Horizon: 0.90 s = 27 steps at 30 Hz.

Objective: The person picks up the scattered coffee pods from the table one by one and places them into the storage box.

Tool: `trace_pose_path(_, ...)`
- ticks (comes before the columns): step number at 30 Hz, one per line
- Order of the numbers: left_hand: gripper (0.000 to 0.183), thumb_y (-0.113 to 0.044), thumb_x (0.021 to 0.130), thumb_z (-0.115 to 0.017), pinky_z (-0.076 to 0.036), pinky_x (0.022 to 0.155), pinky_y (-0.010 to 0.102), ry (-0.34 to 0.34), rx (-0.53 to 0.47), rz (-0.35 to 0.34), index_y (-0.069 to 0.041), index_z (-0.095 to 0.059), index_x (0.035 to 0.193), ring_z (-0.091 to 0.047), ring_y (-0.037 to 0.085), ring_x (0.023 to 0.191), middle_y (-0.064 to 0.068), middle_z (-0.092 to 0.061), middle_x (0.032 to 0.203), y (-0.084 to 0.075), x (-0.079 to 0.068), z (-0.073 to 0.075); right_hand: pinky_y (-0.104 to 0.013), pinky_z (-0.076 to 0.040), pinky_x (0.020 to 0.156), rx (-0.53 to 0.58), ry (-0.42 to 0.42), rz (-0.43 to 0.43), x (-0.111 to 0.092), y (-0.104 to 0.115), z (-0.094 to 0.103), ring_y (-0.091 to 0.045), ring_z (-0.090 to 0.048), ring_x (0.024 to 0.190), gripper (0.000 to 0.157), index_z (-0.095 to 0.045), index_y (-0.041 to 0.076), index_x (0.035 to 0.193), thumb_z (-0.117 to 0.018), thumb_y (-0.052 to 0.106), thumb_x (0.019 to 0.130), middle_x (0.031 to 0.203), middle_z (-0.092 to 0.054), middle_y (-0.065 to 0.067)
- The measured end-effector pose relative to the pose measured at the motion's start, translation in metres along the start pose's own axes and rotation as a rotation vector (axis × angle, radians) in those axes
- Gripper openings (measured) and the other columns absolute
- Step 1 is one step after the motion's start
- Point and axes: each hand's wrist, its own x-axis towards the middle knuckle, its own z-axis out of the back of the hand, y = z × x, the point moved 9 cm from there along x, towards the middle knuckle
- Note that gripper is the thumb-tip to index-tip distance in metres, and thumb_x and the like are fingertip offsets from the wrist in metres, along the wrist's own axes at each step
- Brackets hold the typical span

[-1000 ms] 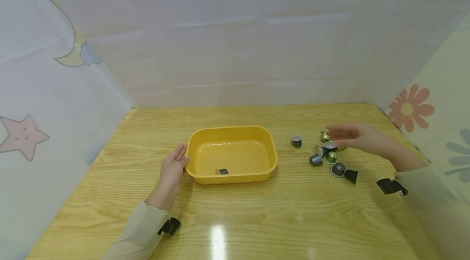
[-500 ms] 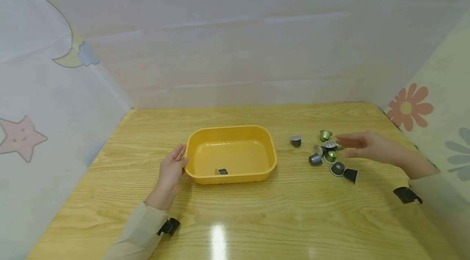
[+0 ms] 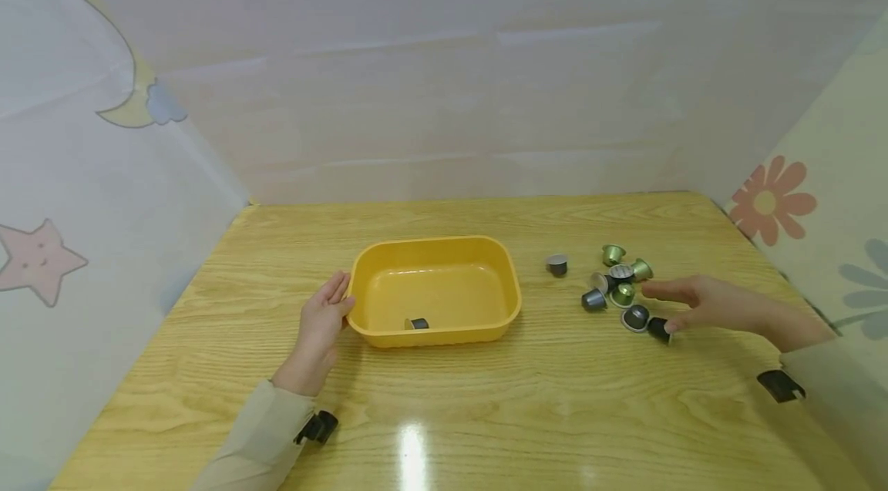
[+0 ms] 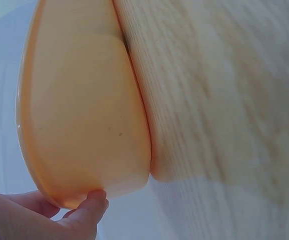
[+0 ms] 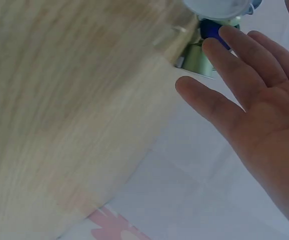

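My left hand point(image 3: 324, 321) holds the left end of a yellow plastic tub point(image 3: 433, 337). In the left wrist view, the thumb point(image 4: 92, 205) lies against the tub's wall, and the other fingers are partly hidden at its rim. One dark coffee capsule point(image 3: 418, 324) lies on its side inside the tub near the front wall. My right hand point(image 3: 718, 308) hovers with extended fingers at the right side of a cluster of coffee capsules. Its thumb tip overlaps a black capsule point(image 3: 658, 329) in the head view; contact cannot be told. A green capsule point(image 5: 197, 60) appears beyond the fingers in the right wrist view.
The cluster mixes green capsules point(image 3: 613, 254), grey ones point(image 3: 593, 300) and dark ones point(image 3: 636, 316). Apart from it, a single dark capsule point(image 3: 557, 266) stands between tub and cluster. Printed cloth point(image 3: 444, 90) walls the wooden table point(image 3: 444, 414) at the back and sides.
My right hand has moved from above the far capsules toward the near right of the cluster, uncovering a green capsule. The left hand stays at the tub.
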Motion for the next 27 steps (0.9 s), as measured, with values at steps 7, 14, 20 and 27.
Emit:
trace_pose_path(7,0.057,0.002,0.102,-0.040,-0.030,0.111,0.040,0.001,-0.001,0.012,-0.003,-0.019,0.155,-0.023,0.023,0.144,0.010,-0.023,0.158,0.000,0.000,0.000,-0.007,-0.034,0.090,0.020,0.016,0.118,-0.003,-0.012,-0.002,0.014,-0.038,0.119,0.060,-0.041,-0.019,0.135,-0.069,0.003,0.088,0.134,-0.042,0.029)
trace_pose_path(14,0.057,0.003,0.102,-0.041,-0.031,0.110,0.040,0.000,0.002,0.015,-0.003,-0.019,0.154,-0.024,0.024,0.143,0.010,-0.023,0.158,0.000,0.000,0.000,-0.013,-0.038,0.089,-0.079,0.009,0.087,-0.007,-0.025,-0.002,0.012,-0.037,0.119,0.055,-0.052,-0.009,0.134,-0.072,0.007,0.086,0.134,-0.049,0.018)
trace_pose_path(20,0.057,0.002,0.102,-0.041,-0.031,0.109,0.040,-0.005,0.002,0.017,-0.004,-0.020,0.154,-0.025,0.022,0.143,0.009,-0.024,0.158,-0.001,-0.001,0.000,-0.021,-0.042,0.088,-0.194,-0.020,0.000,-0.008,-0.029,-0.005,-0.010,-0.039,0.128,0.057,-0.058,0.010,0.137,-0.076,0.016,0.083,0.138,-0.049,-0.025)
trace_pose_path(27,0.057,0.003,0.102,-0.040,-0.030,0.110,0.042,0.004,0.003,0.012,-0.003,-0.018,0.154,-0.024,0.024,0.143,0.010,-0.022,0.158,-0.002,-0.001,0.000,-0.019,-0.041,0.087,-0.142,-0.006,-0.058,-0.003,-0.029,-0.011,-0.056,-0.035,0.126,0.058,-0.057,-0.001,0.134,-0.076,0.018,0.083,0.137,-0.037,-0.042)
